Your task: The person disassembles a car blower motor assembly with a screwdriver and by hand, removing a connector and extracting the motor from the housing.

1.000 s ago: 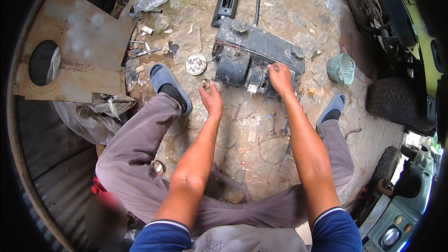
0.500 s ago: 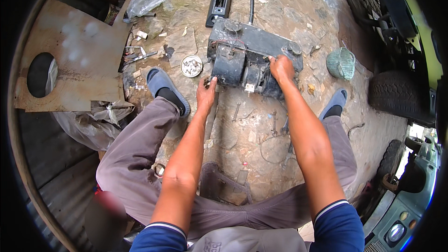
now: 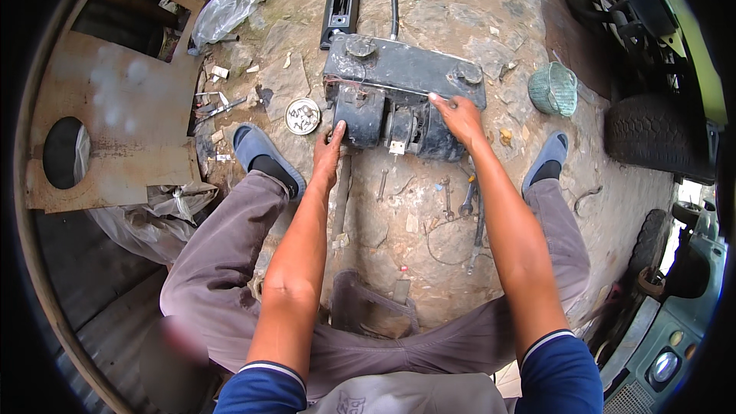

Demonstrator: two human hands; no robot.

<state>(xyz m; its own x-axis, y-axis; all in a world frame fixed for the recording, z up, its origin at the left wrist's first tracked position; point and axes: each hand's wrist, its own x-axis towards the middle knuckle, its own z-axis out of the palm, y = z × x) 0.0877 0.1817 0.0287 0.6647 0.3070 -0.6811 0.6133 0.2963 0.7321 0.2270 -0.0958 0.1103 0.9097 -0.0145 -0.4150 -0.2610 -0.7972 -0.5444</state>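
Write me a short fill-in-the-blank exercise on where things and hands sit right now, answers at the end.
Of the round tin and the green basket, the left hand is nearer the ____.
The right hand is at the ____ half of the black unit.
The clear plastic bag lies ____ of the long slotted part.

Missing words: tin; right; left.

The machine housing (image 3: 418,65) is greyish black, its near-edge tag (image 3: 397,148) white. Right of the housing, the basket (image 3: 553,92) is mint-green mesh. Nearer than the housing, trousers (image 3: 218,261) are mauve-grey, sleeves (image 3: 563,379) navy with white-striped hems.
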